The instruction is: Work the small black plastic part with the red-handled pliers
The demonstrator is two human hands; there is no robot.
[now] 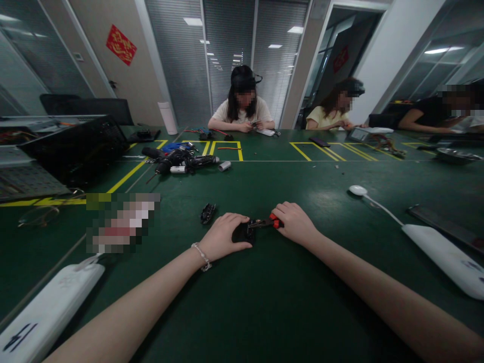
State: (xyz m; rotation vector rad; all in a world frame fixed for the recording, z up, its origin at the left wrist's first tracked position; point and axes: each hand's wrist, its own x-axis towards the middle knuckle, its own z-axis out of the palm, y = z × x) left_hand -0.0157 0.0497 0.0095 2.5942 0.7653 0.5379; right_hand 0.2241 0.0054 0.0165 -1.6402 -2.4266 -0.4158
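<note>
My left hand [227, 236], with a beaded bracelet at the wrist, grips a small black device part [245, 233] on the green table. What exactly the part is I cannot make out. My right hand [294, 222] is closed around red-handled pliers [266, 222], which point left. Their jaws reach the right edge of the black part; whether they pinch anything there is too small to tell. Just beyond my left wrist lies another dark piece [207, 214] with small details on it, touched by neither hand.
Farther left lies a pile of tools with a black power drill [162, 165]. White devices with cables, one a power bank-like slab [440, 252], another [56, 307], flank my arms. An opened computer case [75, 151] stands at left. Several people sit across the green table [287, 312].
</note>
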